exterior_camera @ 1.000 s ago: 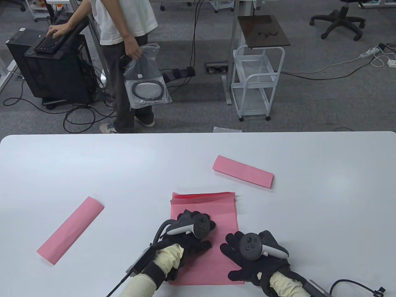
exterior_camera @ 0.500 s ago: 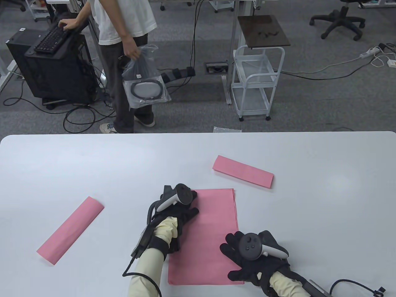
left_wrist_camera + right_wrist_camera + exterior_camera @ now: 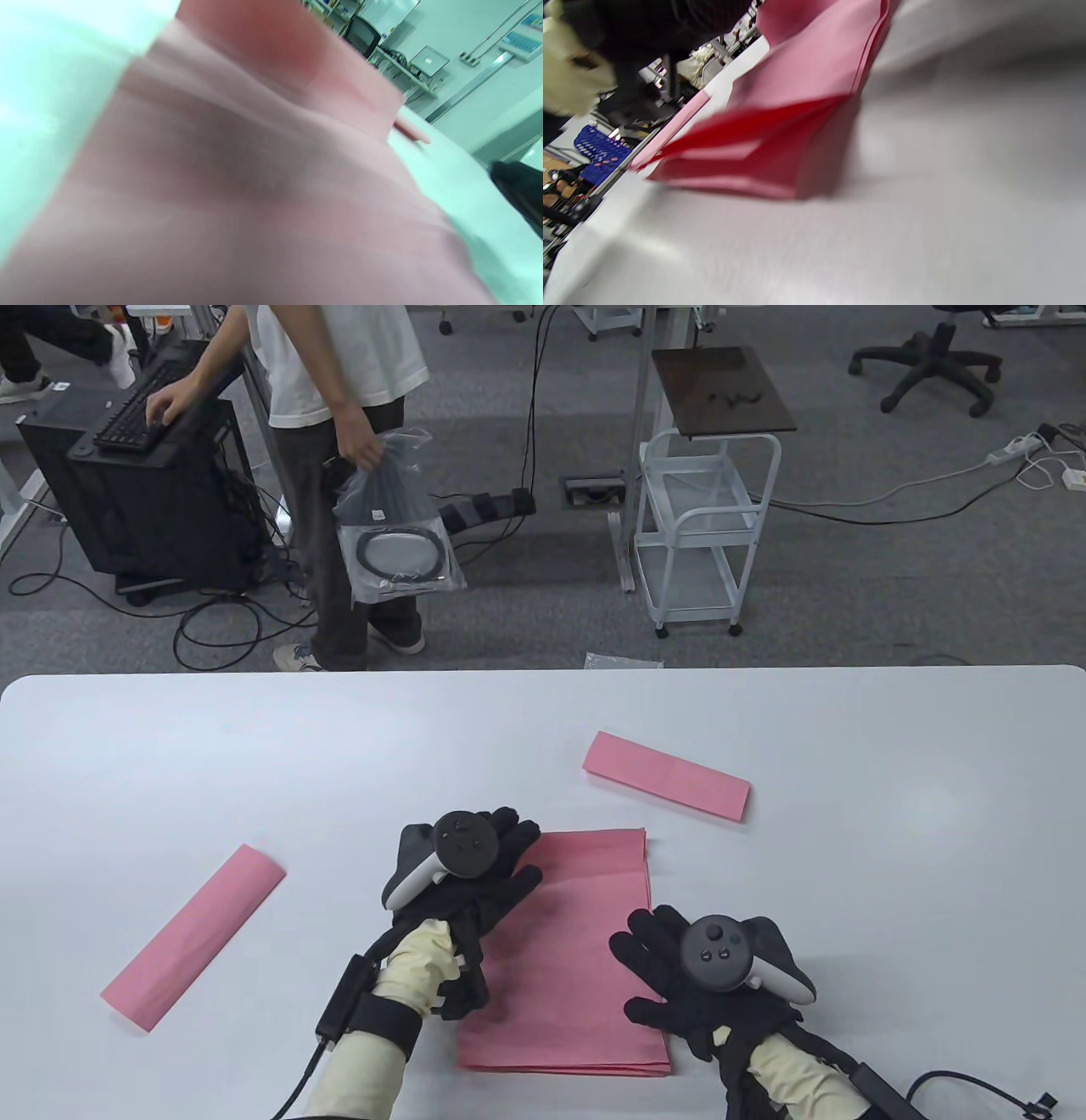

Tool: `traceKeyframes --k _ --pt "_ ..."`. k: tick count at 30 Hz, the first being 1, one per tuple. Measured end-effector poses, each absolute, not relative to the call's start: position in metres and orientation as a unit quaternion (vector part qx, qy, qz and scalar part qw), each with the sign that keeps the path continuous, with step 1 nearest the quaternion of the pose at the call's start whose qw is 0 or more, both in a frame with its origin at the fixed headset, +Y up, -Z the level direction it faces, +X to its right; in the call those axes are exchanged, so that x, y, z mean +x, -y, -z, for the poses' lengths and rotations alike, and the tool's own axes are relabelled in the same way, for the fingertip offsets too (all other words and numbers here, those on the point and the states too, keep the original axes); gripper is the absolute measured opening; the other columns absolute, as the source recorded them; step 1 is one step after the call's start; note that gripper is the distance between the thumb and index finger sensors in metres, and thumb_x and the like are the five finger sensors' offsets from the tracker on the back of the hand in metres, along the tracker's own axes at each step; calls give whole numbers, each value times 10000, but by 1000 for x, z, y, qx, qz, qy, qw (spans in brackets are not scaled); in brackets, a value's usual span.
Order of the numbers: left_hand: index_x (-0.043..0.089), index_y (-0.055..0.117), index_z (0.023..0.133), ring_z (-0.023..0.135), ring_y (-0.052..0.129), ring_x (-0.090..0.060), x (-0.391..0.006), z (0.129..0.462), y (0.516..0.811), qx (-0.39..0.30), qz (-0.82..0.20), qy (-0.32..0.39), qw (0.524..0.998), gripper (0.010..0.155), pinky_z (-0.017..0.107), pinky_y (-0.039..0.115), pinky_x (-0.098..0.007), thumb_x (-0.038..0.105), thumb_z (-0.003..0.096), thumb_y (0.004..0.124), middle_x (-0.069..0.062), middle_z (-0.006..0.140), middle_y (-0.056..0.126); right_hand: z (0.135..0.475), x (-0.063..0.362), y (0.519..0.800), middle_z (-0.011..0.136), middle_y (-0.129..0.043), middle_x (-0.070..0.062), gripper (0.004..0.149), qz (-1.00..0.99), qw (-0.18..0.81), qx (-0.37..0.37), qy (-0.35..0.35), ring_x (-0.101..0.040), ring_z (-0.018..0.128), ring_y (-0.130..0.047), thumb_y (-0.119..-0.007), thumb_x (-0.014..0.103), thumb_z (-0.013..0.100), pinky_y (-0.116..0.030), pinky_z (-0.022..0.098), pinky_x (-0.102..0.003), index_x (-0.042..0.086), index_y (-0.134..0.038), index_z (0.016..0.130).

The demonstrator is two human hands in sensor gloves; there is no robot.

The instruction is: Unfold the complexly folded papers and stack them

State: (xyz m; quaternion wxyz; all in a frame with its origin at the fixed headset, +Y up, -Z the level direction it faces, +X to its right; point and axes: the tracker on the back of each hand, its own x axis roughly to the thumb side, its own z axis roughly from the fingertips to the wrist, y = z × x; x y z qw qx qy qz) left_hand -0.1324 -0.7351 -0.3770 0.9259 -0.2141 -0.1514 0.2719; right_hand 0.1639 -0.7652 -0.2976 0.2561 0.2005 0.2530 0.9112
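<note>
A stack of unfolded pink sheets (image 3: pixel 585 925) lies flat at the table's near middle. My left hand (image 3: pixel 509 853) rests open, palm down, on the stack's far left corner. My right hand (image 3: pixel 645 967) rests open, palm down, on the stack's right edge near its near corner. A folded pink paper (image 3: pixel 666 774) lies beyond the stack to the right. Another folded pink paper (image 3: pixel 193 937) lies at the left. The left wrist view is filled with blurred pink sheet (image 3: pixel 254 190). The right wrist view shows the stack's corner (image 3: pixel 780 156) with its layers slightly parted.
The white table (image 3: pixel 254 746) extends wide on both sides of the stack. Beyond its far edge a person (image 3: pixel 339 432) stands on the floor holding a plastic bag, with a white cart (image 3: pixel 708 534) to the right.
My left hand slid from the sheet's middle to its far left corner, and the raised far edge now lies flat. My right hand shifted slightly right along the edge.
</note>
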Motion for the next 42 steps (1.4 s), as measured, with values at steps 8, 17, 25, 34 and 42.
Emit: traceKeyframes --k 8,17,25,34,42 --pt "366 202 1130 1109 -25 -269 -150 310 712 -173 -240 156 942 673 719 17 -596 580 570 508 79 1188 2 365 180 737 1159 -61 129 711 -947 226 118 -194 -131 1026 101 -696 446 506 106 681 -496 414 -262 1068" --pt "361 177 1131 1077 -92 -275 -153 243 713 -138 -230 114 957 682 698 -17 -595 581 574 503 58 1183 -23 459 182 737 1157 -63 156 732 -965 185 -29 -183 -111 1032 99 -726 421 493 108 696 -488 436 -257 1055" --pt "378 136 1114 1072 -100 -269 -147 236 722 -119 -210 97 966 694 699 -21 -592 582 566 512 65 1174 -37 510 173 761 1157 -9 157 837 -954 170 -106 -224 -112 1037 116 -751 455 462 128 693 -496 486 -121 1012" --pt "384 135 1111 1072 -98 -268 -150 238 724 -118 -220 98 963 690 700 -20 -591 580 567 512 67 1175 -34 537 157 775 1141 69 152 897 -949 122 -118 -267 -151 1037 123 -777 483 420 119 697 -521 480 -103 1011" --pt "389 132 1108 1073 -96 -266 -151 238 726 -119 -223 101 962 690 702 -17 -590 579 565 512 67 1176 -31 544 161 779 1178 -70 89 869 -934 160 -118 -297 -220 1081 -11 -782 451 420 53 717 -559 426 -179 1045"
